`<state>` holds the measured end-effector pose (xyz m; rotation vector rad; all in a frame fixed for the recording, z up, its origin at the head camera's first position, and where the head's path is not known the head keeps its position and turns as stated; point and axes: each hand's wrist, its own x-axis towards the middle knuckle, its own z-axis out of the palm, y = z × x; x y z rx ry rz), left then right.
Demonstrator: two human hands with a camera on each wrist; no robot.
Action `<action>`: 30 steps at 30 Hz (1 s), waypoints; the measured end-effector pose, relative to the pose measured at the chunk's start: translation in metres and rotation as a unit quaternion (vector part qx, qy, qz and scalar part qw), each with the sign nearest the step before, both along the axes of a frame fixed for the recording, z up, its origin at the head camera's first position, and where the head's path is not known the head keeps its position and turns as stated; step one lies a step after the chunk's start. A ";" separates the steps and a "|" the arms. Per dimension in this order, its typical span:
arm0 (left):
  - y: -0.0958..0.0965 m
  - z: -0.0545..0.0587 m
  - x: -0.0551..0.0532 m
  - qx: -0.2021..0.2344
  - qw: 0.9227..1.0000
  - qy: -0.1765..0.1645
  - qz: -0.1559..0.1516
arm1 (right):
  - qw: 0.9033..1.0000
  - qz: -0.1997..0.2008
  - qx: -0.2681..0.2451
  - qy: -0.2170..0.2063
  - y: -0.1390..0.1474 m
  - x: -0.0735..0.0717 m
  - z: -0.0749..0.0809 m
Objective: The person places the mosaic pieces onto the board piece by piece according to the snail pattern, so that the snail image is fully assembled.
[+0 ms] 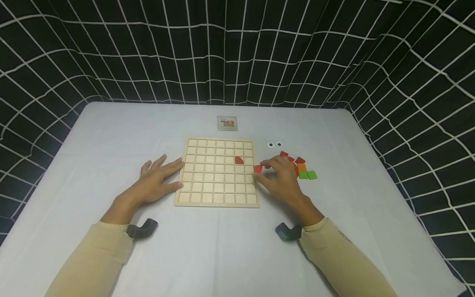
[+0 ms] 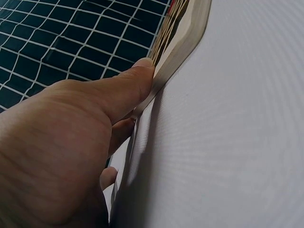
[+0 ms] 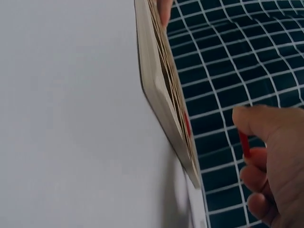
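Note:
A wooden grid board [image 1: 214,177] lies on the white table, with a red quarter-round tile [image 1: 239,160] in one of its right-hand squares. My left hand [image 1: 157,181] rests at the board's left edge, fingers spread and fairly straight; in the left wrist view the thumb [image 2: 137,78] lies against the wooden rim. With thumb and index finger my right hand [image 1: 282,177] pinches a second red tile [image 1: 257,168] over the board's right edge. The right wrist view shows this tile [image 3: 244,143] edge-on between the fingertips, held above the board [image 3: 156,71].
Right of the board lie two round eye tiles [image 1: 274,144], several red tiles [image 1: 300,160], an orange tile [image 1: 302,167] and green tiles [image 1: 308,175], partly behind the right hand. A small picture card [image 1: 227,123] lies beyond the board. Dark netted cloth [image 1: 222,53] surrounds the table.

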<state>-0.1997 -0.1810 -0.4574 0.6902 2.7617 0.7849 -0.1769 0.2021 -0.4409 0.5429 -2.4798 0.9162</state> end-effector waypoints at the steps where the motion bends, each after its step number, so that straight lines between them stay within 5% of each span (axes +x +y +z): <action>1: 0.000 0.000 0.000 -0.001 1.000 -0.001 0.001 | 1.000 -0.008 0.001 -0.004 -0.004 -0.001 0.000; 21: 0.003 0.003 0.001 0.000 1.000 0.004 0.001 | 0.991 -0.059 0.047 -0.110 -0.040 -0.015 -0.014; 30: 0.001 0.000 0.002 0.002 1.000 0.009 0.000 | 0.989 -0.071 0.061 -0.117 -0.044 -0.019 -0.020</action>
